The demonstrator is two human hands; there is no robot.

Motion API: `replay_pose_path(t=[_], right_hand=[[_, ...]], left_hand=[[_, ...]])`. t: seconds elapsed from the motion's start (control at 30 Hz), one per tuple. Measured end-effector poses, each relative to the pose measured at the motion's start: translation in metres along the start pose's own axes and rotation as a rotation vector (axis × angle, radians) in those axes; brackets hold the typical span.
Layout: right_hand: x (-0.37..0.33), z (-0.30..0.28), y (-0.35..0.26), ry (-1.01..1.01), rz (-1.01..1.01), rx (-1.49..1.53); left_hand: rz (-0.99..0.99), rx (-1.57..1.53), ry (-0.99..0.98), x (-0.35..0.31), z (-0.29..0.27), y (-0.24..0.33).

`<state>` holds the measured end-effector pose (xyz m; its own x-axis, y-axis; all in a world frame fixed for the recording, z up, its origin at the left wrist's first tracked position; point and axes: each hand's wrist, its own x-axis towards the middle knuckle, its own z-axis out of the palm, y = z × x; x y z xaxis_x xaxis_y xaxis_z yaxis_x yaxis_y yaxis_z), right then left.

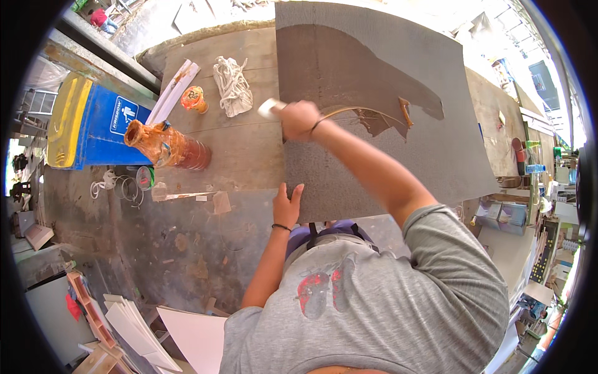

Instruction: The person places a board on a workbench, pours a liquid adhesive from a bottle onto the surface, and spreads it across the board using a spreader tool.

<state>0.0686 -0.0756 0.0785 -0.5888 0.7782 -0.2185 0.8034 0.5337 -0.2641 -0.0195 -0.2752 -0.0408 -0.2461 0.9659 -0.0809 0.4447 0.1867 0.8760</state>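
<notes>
A large grey sheet point(386, 168) lies on the wooden worktable. A darker wet brown patch point(349, 62) spreads over its far half, with a thick amber streak point(405, 112) near the middle. My right hand point(300, 119) is closed around a small whitish flat tool point(270, 108), slightly blurred, at the sheet's left edge; its exact kind is unclear. Lower down, my left hand point(286, 204) grips the near left edge of the sheet, thumb on top. Left of the sheet lies a plastic bottle point(180, 151) smeared with orange-brown residue.
On the wooden table point(249, 149) are a bundle of white string or rag point(232, 86), a small orange-stained cup point(194, 100) and a pale stained strip point(174, 90). A blue bin with a yellow lid point(106, 124) stands to the left. White boards point(137, 330) lean at lower left.
</notes>
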Motion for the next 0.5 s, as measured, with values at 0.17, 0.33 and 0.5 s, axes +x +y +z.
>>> replay_pose_path(t=[0.17,0.33,0.5], right_hand=[[-0.042,0.002,-0.049,-0.059,-0.171,0.193],[-0.118,-0.031,0.071,0.276,0.157,0.171],[-0.149,0.052,0.052,0.125,0.323,-0.309]], left_hand=[[-0.065,0.005,-0.076,0.002,-0.003,0.007],[-0.169,0.015,-0.105,0.0,-0.004,0.003],[-0.131,-0.063,-0.055,-0.001,-0.003,0.002]])
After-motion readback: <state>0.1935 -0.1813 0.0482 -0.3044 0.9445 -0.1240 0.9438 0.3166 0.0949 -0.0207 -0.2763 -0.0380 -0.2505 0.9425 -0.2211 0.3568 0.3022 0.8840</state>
